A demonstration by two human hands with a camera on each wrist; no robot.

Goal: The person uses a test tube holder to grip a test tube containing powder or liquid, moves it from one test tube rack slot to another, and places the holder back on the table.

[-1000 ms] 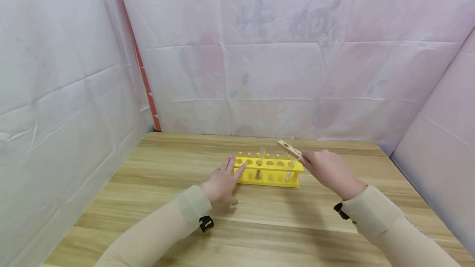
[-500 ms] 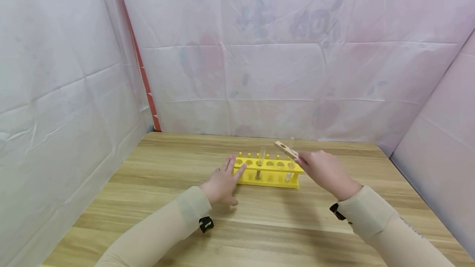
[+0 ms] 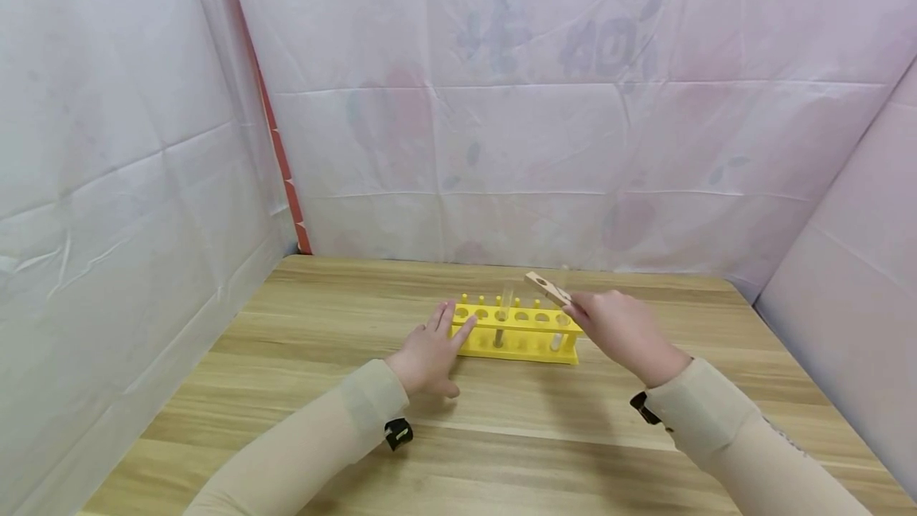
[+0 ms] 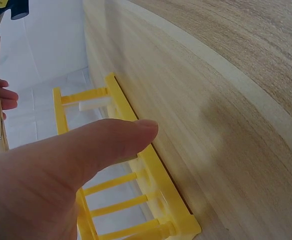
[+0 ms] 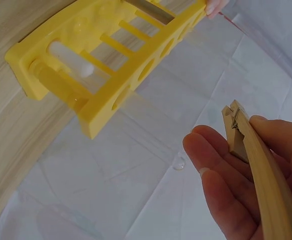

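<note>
A yellow test tube rack [image 3: 532, 326] stands on the wooden table. My left hand [image 3: 426, 357] rests on the rack's left end with its fingers stretched out and the thumb apart. In my right hand [image 3: 630, 337] is a wooden test tube clamp [image 3: 546, 288], held at the rack's right end. The right wrist view shows the clamp [image 5: 266, 175] apart from the glass, with no tube in its jaws. One test tube [image 3: 499, 338] with dark grey contents sits in a middle hole. Another tube [image 5: 70, 59], with white contents, stands in the hole at the right end.
Yellow pegs [image 3: 497, 300] line the rack's back edge. White printed sheets [image 3: 530, 142] hang behind the table and at both sides. Bare wood [image 3: 516, 452] lies in front of the rack. A black strap [image 3: 397, 432] is at the left cuff.
My right hand has shifted slightly left with the clamp, whose tip has also moved left. The left hand, the rack and both tubes stay where they were.
</note>
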